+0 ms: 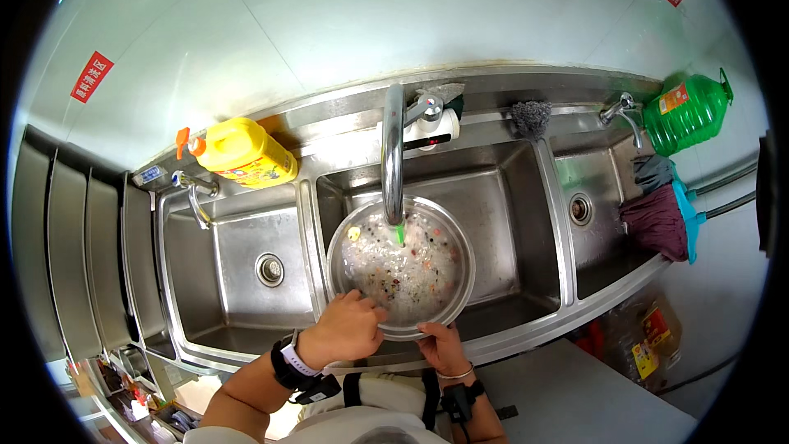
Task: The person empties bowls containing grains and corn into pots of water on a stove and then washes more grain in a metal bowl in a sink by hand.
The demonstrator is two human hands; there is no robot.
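Note:
A round metal basin (470, 259) sits under the tall chrome faucet (393, 154), over the left part of the middle sink. Cloudy water with many small food bits of several colours fills it, and one yellow piece floats near its left side. From the faucet's green tip a stream runs into the water. My left hand (354, 325) is at the basin's lower left edge, its fingers bent over the rim; whether it grips anything is unclear. With thumb on top and fingers beneath, my right hand (441, 345) holds the basin's near rim.
Left and right of the middle sink (536, 197) are two more steel sinks. A yellow pump jug (246, 151) stands on the back ledge. A grey scouring pad (531, 118) lies behind the sinks. Mops (656, 222) hang into the right sink beside a green bottle (687, 114).

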